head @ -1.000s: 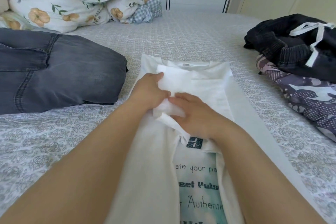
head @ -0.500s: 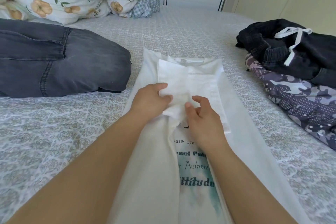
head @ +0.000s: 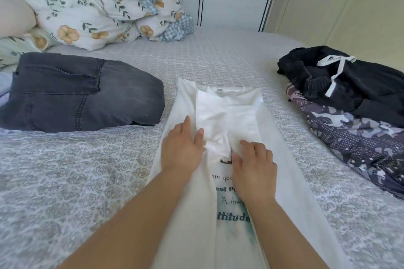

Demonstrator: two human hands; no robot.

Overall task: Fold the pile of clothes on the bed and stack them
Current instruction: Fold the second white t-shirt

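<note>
While our forearms reach up from the bottom of the frame, our left hand lies flat with straight fingers on the white T-shirt at centre; our right hand rests loosely spread beside the tucked sleeve; neither grips cloth; we judge the sleeves folded, so next comes lifting the hem toward the collar; folded jeans wait mid-left; unfolded clothes at right.
</note>
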